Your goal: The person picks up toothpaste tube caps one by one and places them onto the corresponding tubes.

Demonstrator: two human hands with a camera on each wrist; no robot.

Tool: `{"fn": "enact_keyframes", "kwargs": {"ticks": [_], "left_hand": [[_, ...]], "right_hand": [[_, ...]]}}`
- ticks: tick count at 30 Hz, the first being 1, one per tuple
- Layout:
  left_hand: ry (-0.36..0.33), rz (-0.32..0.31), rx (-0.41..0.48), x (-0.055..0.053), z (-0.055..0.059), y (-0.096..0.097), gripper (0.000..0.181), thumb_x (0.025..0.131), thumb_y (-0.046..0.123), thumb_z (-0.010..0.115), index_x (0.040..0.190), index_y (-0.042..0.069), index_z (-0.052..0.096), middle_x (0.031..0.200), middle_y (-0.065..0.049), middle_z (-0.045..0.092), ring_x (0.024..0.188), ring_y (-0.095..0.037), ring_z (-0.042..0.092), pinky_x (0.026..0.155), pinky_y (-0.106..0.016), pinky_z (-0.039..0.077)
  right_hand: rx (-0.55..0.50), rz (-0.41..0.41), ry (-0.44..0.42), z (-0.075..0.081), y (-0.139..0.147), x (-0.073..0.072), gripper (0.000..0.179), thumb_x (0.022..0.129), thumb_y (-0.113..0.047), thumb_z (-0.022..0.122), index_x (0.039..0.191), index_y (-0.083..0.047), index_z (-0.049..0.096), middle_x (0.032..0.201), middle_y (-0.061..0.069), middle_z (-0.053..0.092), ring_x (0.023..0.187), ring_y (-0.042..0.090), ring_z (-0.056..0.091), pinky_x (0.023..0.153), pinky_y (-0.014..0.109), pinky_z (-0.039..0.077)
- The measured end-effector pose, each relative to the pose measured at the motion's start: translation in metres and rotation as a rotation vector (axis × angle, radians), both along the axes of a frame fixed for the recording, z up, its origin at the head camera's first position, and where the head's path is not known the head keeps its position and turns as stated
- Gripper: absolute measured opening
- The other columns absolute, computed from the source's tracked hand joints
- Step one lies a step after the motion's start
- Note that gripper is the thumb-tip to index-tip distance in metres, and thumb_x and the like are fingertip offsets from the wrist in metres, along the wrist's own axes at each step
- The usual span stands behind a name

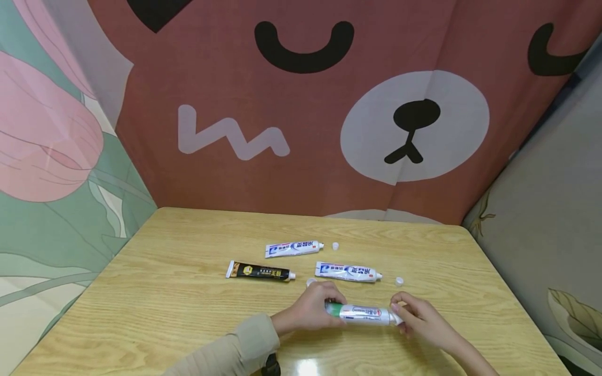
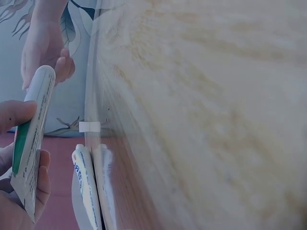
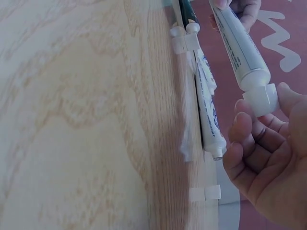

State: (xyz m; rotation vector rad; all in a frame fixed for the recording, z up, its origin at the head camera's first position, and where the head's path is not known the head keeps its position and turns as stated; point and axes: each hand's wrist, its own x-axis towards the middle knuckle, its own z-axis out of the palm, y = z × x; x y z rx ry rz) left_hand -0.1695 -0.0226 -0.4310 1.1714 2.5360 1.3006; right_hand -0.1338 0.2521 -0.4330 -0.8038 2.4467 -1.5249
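Observation:
A silver-white toothpaste tube (image 1: 368, 314) with a green end is held level above the near part of the table. My left hand (image 1: 314, 307) grips it by the green tail end, thumb on one side and fingers on the other, as the left wrist view shows. At the opposite end, my right hand (image 1: 421, 319) pinches the white cap (image 3: 261, 99) between thumb and fingers. The cap sits at the tube's neck; how far it is screwed on cannot be told. Beyond the hands lie a black toothpaste tube (image 1: 262, 271) and two white-and-blue toothpaste tubes (image 1: 348, 271), all without caps.
Loose white caps lie near the tubes: one at the back (image 1: 335, 246), another to the right (image 1: 399, 281), and a third cap (image 1: 311, 282) partly behind my left hand. The wooden table (image 1: 155, 292) ends at a bear-patterned cloth (image 1: 291, 183).

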Motion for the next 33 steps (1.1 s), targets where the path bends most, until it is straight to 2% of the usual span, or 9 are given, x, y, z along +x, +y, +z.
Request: {"fn": "enact_keyframes", "kwargs": {"ticks": [5,11,17,22,28,31,33], "left_hand": [[0.019,0.003,-0.001,-0.0006,-0.001,-0.0002,0.03,0.062,0.015,0.083,0.088,0.01,0.07,0.082,0.012,0.059,0.072,0.004,0.049,0.061,-0.014,0.043],[0.009,0.023,0.008,-0.001,-0.0013,-0.0004,0.029,0.063,0.016,0.082,0.089,0.01,0.07,0.083,0.011,0.06,0.073,0.003,0.05,0.062,-0.014,0.043],[-0.006,0.045,-0.006,0.0001,-0.0001,-0.0018,0.03,0.063,0.016,0.082,0.09,0.009,0.069,0.085,0.011,0.06,0.074,0.003,0.049,0.064,-0.014,0.042],[-0.001,0.048,-0.006,0.0007,0.0001,-0.0024,0.03,0.063,0.016,0.082,0.09,0.01,0.069,0.085,0.011,0.059,0.074,0.003,0.049,0.064,-0.014,0.042],[-0.019,0.048,0.023,0.0,-0.0006,-0.0022,0.029,0.064,0.016,0.081,0.09,0.01,0.069,0.085,0.011,0.06,0.075,0.002,0.05,0.064,-0.015,0.043],[-0.005,0.046,0.028,0.0001,-0.0009,-0.0016,0.029,0.064,0.016,0.082,0.09,0.01,0.069,0.085,0.011,0.06,0.075,0.002,0.05,0.064,-0.015,0.043],[0.01,0.038,0.038,0.0007,-0.0014,-0.0012,0.03,0.063,0.015,0.082,0.089,0.009,0.069,0.085,0.01,0.06,0.074,0.002,0.05,0.063,-0.014,0.043]], "right_hand": [[-0.001,-0.037,0.036,-0.0002,-0.0021,0.0009,0.008,0.096,-0.003,0.043,0.095,-0.005,0.051,0.059,0.009,0.057,0.048,0.008,0.052,0.04,0.028,0.045],[0.0,-0.069,-0.025,0.002,-0.0005,0.0025,0.016,0.097,-0.008,0.042,0.103,0.002,0.053,0.067,0.011,0.059,0.054,0.01,0.055,0.045,0.032,0.048],[-0.011,-0.023,-0.061,0.003,0.004,0.0028,0.025,0.093,-0.005,0.05,0.11,0.013,0.05,0.075,0.015,0.061,0.06,0.012,0.057,0.051,0.03,0.049],[-0.023,0.013,-0.08,0.0026,0.0066,0.0024,0.032,0.091,-0.005,0.053,0.115,0.015,0.046,0.079,0.016,0.061,0.065,0.011,0.058,0.054,0.028,0.049],[-0.115,0.059,-0.14,0.0016,0.0059,0.0003,0.022,0.093,-0.003,0.047,0.108,0.012,0.043,0.081,0.023,0.061,0.067,0.016,0.061,0.057,0.035,0.051],[-0.118,0.077,-0.134,0.0017,0.0047,-0.0007,0.017,0.095,-0.003,0.042,0.101,0.012,0.048,0.078,0.021,0.061,0.066,0.017,0.06,0.056,0.036,0.051],[-0.099,0.07,-0.12,0.0018,0.0037,-0.0011,0.019,0.097,-0.003,0.039,0.095,0.011,0.052,0.075,0.017,0.061,0.064,0.016,0.06,0.055,0.036,0.051]]}}
